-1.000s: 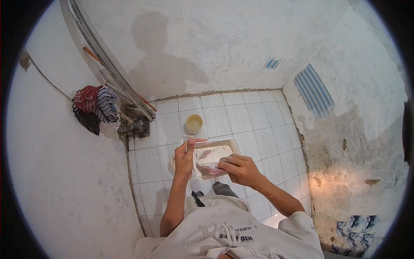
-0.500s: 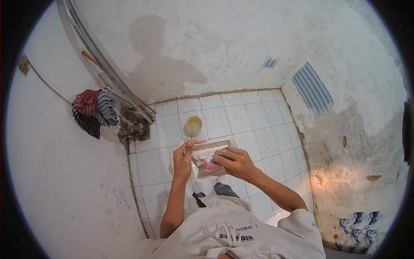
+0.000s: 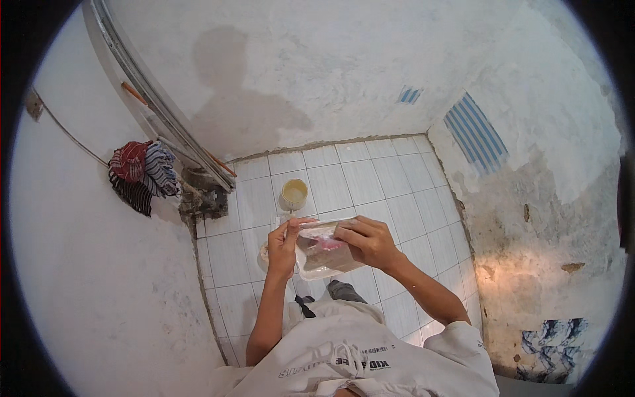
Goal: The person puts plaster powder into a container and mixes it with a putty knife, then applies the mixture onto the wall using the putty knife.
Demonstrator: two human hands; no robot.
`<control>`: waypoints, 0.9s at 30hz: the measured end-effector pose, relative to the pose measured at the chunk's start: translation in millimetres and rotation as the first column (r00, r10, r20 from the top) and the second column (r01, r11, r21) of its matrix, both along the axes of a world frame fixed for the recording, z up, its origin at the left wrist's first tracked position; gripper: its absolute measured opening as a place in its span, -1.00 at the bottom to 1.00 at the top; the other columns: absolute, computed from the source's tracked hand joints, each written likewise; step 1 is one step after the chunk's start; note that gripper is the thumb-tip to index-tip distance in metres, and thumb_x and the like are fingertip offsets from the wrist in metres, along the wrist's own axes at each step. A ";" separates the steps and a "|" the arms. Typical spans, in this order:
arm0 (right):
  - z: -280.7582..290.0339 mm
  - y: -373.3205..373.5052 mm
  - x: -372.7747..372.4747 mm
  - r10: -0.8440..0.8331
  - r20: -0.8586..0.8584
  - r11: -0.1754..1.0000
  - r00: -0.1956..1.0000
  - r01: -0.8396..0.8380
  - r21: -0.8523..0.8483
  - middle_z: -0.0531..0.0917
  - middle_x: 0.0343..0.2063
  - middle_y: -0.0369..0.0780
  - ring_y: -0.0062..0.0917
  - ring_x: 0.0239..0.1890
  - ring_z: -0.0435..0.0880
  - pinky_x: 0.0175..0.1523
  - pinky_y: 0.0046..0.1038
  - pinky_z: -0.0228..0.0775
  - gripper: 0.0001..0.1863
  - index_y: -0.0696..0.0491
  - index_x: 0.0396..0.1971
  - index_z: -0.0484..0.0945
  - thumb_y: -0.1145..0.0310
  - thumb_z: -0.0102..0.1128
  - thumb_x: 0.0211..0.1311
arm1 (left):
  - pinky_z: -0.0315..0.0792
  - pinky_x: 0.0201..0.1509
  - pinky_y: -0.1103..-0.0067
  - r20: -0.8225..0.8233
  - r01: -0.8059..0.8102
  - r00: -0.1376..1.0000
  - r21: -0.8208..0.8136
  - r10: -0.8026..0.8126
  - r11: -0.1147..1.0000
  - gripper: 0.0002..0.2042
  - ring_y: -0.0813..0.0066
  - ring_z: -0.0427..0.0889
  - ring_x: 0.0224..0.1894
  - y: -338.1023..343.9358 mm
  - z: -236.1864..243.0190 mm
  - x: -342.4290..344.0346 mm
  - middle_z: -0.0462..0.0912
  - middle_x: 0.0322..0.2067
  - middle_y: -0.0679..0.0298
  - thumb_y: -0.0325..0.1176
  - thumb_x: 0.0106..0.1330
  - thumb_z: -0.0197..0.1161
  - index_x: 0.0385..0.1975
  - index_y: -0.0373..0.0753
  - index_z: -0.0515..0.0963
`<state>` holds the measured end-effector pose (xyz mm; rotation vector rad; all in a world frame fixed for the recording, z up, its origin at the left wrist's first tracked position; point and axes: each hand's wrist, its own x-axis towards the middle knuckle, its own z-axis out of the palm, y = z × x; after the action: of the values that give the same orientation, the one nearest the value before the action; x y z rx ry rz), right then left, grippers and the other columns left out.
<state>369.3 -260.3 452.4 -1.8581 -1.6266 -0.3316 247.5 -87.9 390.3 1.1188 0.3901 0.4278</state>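
Observation:
I hold a pale rectangular plastic tray (image 3: 325, 262) in front of me with my left hand (image 3: 284, 239), thumb on its left edge. My right hand (image 3: 357, 237) is inside the tray's upper right, fingers curled against a small pink, whitish-smeared item (image 3: 324, 242) that I cannot identify clearly. White material lines the tray's far part, and its near part looks wet and greyish. Behind my left hand a beige item (image 3: 264, 253) on the floor is partly hidden.
A yellow cup (image 3: 294, 190) stands on the tiled floor (image 3: 403, 212) beyond the tray. Striped cloths (image 3: 139, 172) hang at left beside long metal lengths (image 3: 142, 76) and an orange-handled pole (image 3: 132, 91). Walls close in around me; blue-striped sheets (image 3: 475, 132) are on the right one.
My right hand has moved up along the tray with the pink item, first leftward, then slightly right. The white material covers less of the tray, and more greyish bottom shows.

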 end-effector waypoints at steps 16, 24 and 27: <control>-14.2 -17.1 -37.4 0.151 -0.109 0.982 0.982 -0.162 -0.098 0.67 -0.35 -0.28 -0.41 -0.38 0.66 -0.33 -0.43 0.55 -0.65 0.01 -0.30 0.60 0.58 0.33 -0.23 | 0.63 -0.20 0.52 -0.005 -0.032 0.999 -0.061 0.032 0.998 -0.52 0.46 0.67 -0.31 -3.7 -1.9 -4.8 0.67 -0.29 0.11 -0.03 0.43 0.05 -0.20 -0.46 0.58; 17.7 -27.6 -23.9 0.014 -0.185 0.985 0.983 -0.045 -0.165 0.67 -0.32 -0.30 -0.40 -0.31 0.67 -0.28 -0.39 0.56 -0.63 -0.01 -0.27 0.57 0.55 0.33 -0.20 | 0.63 -0.16 0.53 -0.020 -0.027 1.000 -0.214 0.023 0.976 -0.52 0.42 0.68 -0.28 -6.5 11.1 -7.6 0.67 -0.28 0.08 -0.03 0.44 0.03 -0.18 -0.44 0.58; 8.4 -32.5 -28.7 0.019 -0.142 0.978 0.990 -0.048 -0.205 0.67 -0.33 -0.30 -0.40 -0.30 0.67 -0.27 -0.38 0.56 -0.63 -0.03 -0.28 0.57 0.54 0.33 -0.21 | 0.68 -0.18 0.44 -0.040 -0.029 0.999 -0.184 0.022 0.983 -0.51 0.32 0.71 -0.28 -5.7 -0.1 -6.6 0.66 -0.28 0.02 -0.02 0.43 0.02 -0.17 -0.46 0.54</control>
<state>340.6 -292.7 460.8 -1.9567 -1.6459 -0.0156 240.9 -93.6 390.2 0.9436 0.4683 0.3854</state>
